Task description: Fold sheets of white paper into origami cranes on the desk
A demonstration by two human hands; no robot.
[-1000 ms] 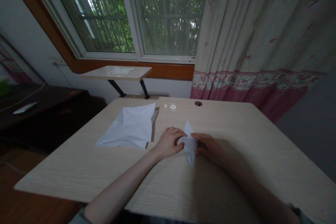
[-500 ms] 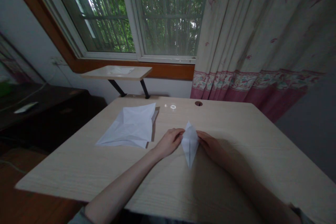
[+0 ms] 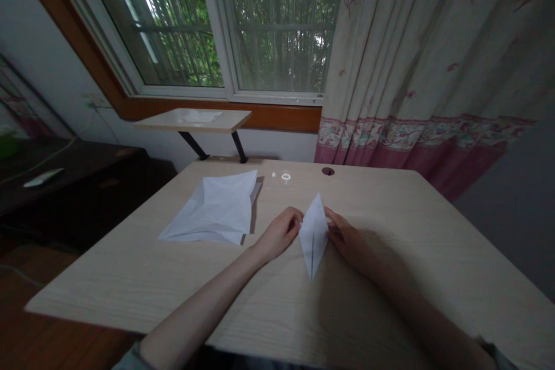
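Note:
A small white folded paper (image 3: 313, 236), kite-shaped with a long point toward me, is lifted slightly off the light wooden table (image 3: 390, 277). My left hand (image 3: 280, 235) pinches its left corner with curled fingers. My right hand (image 3: 347, 237) pinches its right corner. Both hands rest close to the tabletop near the table's middle.
A pile of creased white paper sheets (image 3: 215, 208) lies on the table to the left of my hands. A cable hole (image 3: 328, 171) sits near the far edge. Behind are a small raised shelf (image 3: 193, 120), a window, a patterned curtain (image 3: 425, 69) and a dark cabinet (image 3: 65, 185) at left.
The folded paper has been raised and turned from lying pressed flat under my fingers to being held up by its side corners; my hands moved apart to its edges.

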